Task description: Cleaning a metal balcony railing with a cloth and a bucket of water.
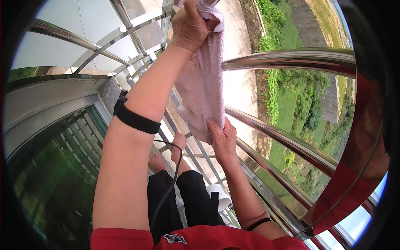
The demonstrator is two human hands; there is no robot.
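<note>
A pale pink terry towel (203, 81) stretches lengthwise between my hands, with darker smudges on its left part. My left hand (191, 28) grips its bunched upper end at the top of the view, close to a metal bar that is mostly cut off there. Lower down, my right hand (223, 137) pinches the towel's near corner, thumb on top. To the right of the towel run polished stainless steel railing bars (290, 62); the towel covers the left end of the upper one. Whether the towel touches that bar cannot be told.
Metal slats (200, 156) lie beneath my bare feet (179, 140), with ground visible below. A white bucket (220, 197) stands beside my leg. A window (59, 175) is at left, and a black cable (175, 175) hangs from my left arm strap. Greenery (287, 103) lies beyond the railing.
</note>
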